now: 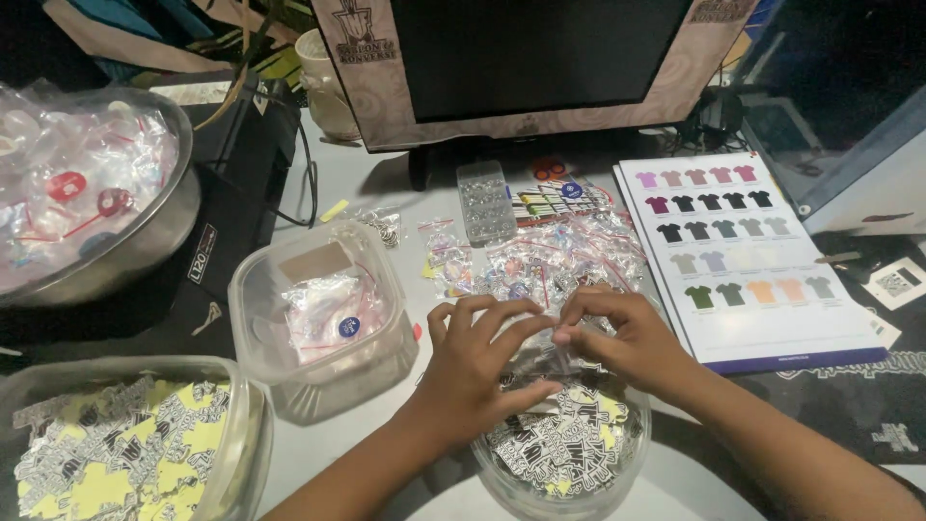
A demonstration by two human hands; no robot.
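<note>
We see two hands at work over a round clear bowl (564, 463) of black, white and yellow stickers. Our left hand (477, 362) and right hand (622, 338) meet above it, fingers (502, 318) pinched narrow on one small clear packet (540, 359) held between them, just over the bowl's far rim.

We count three clear plastic containers: the bowl, a square tub (323, 318) with bagged items to the left, and a tub of the same stickers (125, 444) at the near left corner. One steel basin (96, 203) of bagged pieces sits far left. One heap of small filled bags (540, 256) lies beyond the hands, one clear bead box (484, 203) behind it.

The counter (318, 453) is pale grey and crowded. One printed shirt colour chart (748, 256) lies right, one dark monitor (526, 63) stands behind. The room is dim.
</note>
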